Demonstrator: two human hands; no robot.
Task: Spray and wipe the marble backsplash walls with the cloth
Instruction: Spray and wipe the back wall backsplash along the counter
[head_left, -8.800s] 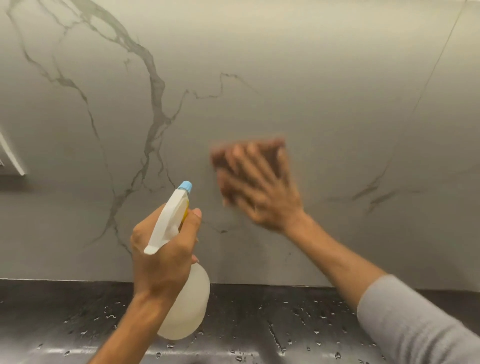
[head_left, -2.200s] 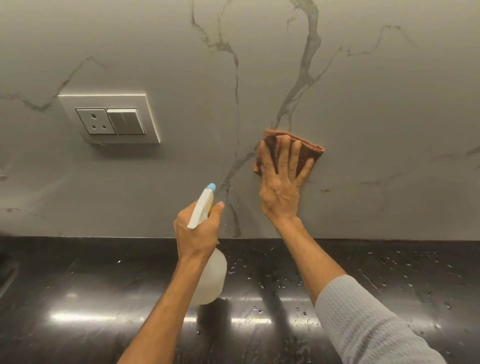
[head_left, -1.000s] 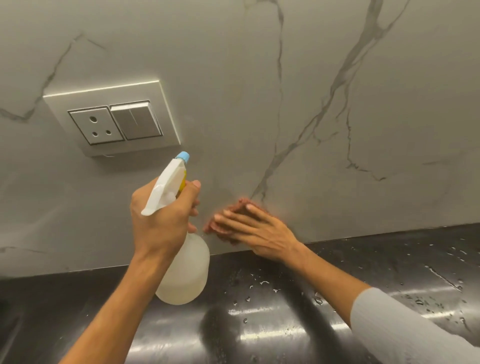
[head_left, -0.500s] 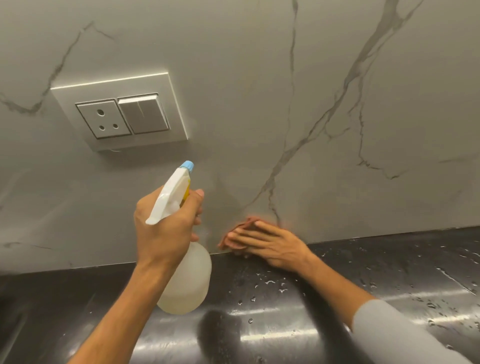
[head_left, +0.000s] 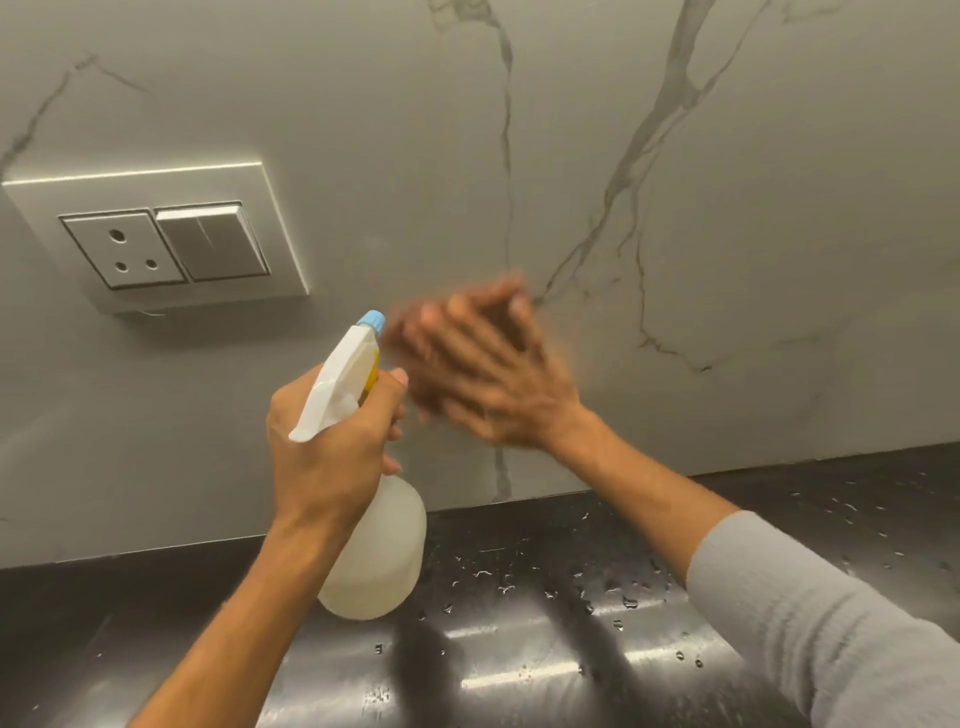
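Observation:
The grey marble backsplash (head_left: 727, 234) with dark veins fills the upper view. My right hand (head_left: 493, 374) lies flat against it, motion-blurred, pressing a brown cloth (head_left: 415, 384) that shows only at the fingers' left edge. My left hand (head_left: 332, 447) grips a white spray bottle (head_left: 374, 551) by its neck, with the blue nozzle (head_left: 375, 320) pointing at the wall just left of the cloth.
A white socket-and-switch plate (head_left: 156, 239) is set in the wall at upper left. Below runs a glossy black countertop (head_left: 571, 649) dotted with water drops. A grey sleeve (head_left: 821, 623) covers my right forearm.
My right hand has swept the cloth up from the wall's bottom edge to mid-height and is blurred. The spray bottle hand has hardly moved.

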